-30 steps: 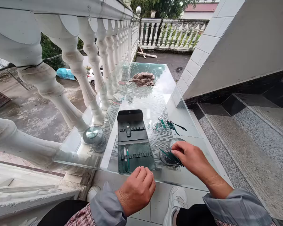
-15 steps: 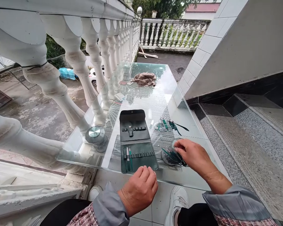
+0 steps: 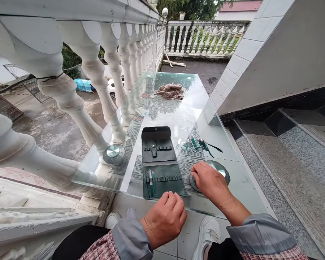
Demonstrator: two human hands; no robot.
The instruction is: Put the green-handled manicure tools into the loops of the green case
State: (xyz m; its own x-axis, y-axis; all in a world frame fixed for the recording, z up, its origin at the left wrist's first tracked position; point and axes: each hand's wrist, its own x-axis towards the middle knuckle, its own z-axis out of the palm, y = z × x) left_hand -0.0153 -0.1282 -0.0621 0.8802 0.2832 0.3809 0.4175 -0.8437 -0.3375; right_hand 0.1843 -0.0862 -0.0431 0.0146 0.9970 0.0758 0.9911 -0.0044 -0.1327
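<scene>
A dark green manicure case (image 3: 164,184) lies unfolded on the glass table. Several slim tools, tweezers (image 3: 151,182) seemingly among them, sit in loops at its lower left. My left hand (image 3: 166,218) is curled by the case's near edge, fingertips together; whatever it holds is hidden. My right hand (image 3: 209,178) is over the right front table-leg cap (image 3: 222,173), its fingers bent and pinched together. I cannot make out anything in them. Beyond it lie small scissors (image 3: 188,147), nail clippers (image 3: 194,142) and dark-handled nippers (image 3: 209,145), close together.
A small white-and-green piece (image 3: 178,143) lies right of the case. Farther back are a brown cloth (image 3: 170,91) and a paper card (image 3: 141,111). Another metal leg cap (image 3: 115,153) stands at left. White balusters (image 3: 70,99) run along the left, stone steps (image 3: 284,155) along the right.
My right hand has moved left across the leg cap. The bunch of slim green tools beside it no longer shows. My left hand keeps its curled pose. The view has shifted slightly.
</scene>
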